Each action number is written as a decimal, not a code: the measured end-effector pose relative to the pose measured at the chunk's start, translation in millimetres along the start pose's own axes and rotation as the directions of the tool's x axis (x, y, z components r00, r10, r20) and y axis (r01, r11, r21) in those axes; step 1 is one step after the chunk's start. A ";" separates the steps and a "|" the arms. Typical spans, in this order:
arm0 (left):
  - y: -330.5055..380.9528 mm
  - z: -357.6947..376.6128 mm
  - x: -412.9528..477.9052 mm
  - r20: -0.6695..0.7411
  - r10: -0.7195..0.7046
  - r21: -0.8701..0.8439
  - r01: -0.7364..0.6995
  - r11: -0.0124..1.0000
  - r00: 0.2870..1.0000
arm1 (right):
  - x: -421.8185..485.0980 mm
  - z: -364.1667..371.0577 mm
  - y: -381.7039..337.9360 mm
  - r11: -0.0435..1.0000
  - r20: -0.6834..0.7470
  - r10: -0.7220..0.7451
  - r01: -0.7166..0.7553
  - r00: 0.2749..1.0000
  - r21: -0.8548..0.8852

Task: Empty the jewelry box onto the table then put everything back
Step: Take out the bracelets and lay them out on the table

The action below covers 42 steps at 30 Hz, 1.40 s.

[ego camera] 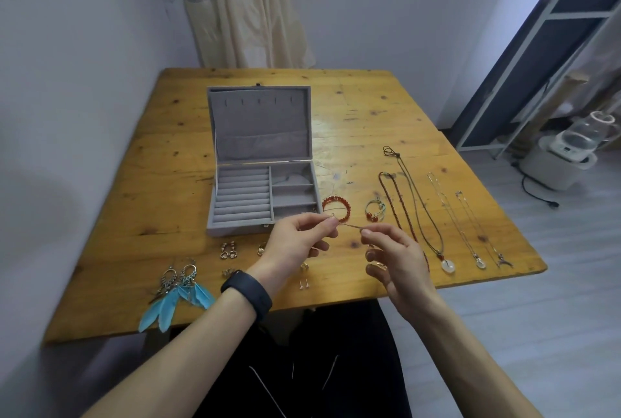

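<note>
Two hands share one fine chain. Your left hand pinches one end between thumb and forefinger and your right hand pinches the other, so each grip is closed on the chain. It runs short and straight between them, over the surface, just in front of the box's near right corner. A dark band sits on your left wrist.

Closest to you, at the near left edge, lie the feather earrings, their blue tips reaching over the rim. Just past them, small earrings lie in front of the box, and a pair of studs lies between your wrists.

Behind your hands the grey box stands open with its lid upright. The ring rolls are on its left and the square compartments on its right. Just beside its right wall lies the red bracelet, then the cord bracelet.

To the right, the necklaces lie side by side, running away from you: the red necklace, the cord necklace with its pale round pendant at the near end, and two silver chains.
</note>
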<state>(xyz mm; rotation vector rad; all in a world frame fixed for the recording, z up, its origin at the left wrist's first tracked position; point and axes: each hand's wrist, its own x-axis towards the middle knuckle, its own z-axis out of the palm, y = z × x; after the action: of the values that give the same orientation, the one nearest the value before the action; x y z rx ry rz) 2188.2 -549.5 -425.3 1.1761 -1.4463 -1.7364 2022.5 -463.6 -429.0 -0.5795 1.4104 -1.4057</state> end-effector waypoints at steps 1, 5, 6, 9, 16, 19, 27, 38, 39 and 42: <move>-2.0 -0.5 -0.1 -0.013 -0.012 -0.001 0.012 1.000 1.000 | 0.8 -0.9 -1.3 0.998 -0.003 -0.026 0.026 1.000 -0.057; -5.2 -6.6 1.7 -0.048 -0.045 0.047 0.048 0.998 0.998 | 3.0 -4.8 -13.8 0.919 0.024 -0.181 0.178 0.983 -0.353; -4.5 -7.6 2.6 -0.062 -0.032 0.088 0.038 0.995 0.998 | 3.8 -5.4 -18.6 0.887 0.045 -0.218 0.217 0.975 -0.407; 2.2 -5.5 6.2 -0.005 0.075 0.243 -0.072 0.967 0.997 | 5.9 -5.9 -35.7 0.737 0.157 -0.291 0.326 0.944 -0.592; 23.3 8.2 14.0 0.243 0.196 0.483 -0.294 0.825 0.950 | 6.3 -11.0 -71.3 0.507 0.305 -0.286 0.413 0.909 -0.756; 20.3 10.8 14.0 0.227 0.269 0.452 -0.346 0.822 0.936 | 5.9 -10.7 -75.2 0.444 0.327 -0.261 0.413 0.909 -0.795; 6.3 -1.1 8.9 0.200 0.255 0.349 -0.312 0.884 0.946 | 5.7 -10.6 -61.7 0.422 0.300 -0.210 0.363 0.931 -0.831; -2.0 -4.4 2.7 0.106 0.203 0.386 -0.228 0.894 0.973 | 6.7 -4.9 -23.2 0.982 0.174 0.090 -0.058 0.981 -0.181; -2.4 -4.8 2.3 0.085 0.199 0.398 -0.216 0.891 0.976 | 6.8 -5.3 -19.1 0.983 0.167 0.088 -0.058 0.982 -0.175; -5.5 -6.1 -0.9 0.068 0.180 0.452 -0.191 0.872 0.981 | 5.8 -7.4 -9.6 0.956 0.157 0.023 0.024 0.987 -0.291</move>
<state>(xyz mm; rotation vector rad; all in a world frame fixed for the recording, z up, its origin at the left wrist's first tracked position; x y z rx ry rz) 2194.6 -550.1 -430.5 1.1953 -1.9859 -1.3178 2010.8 -467.4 -423.4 -0.8631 1.4981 -1.1298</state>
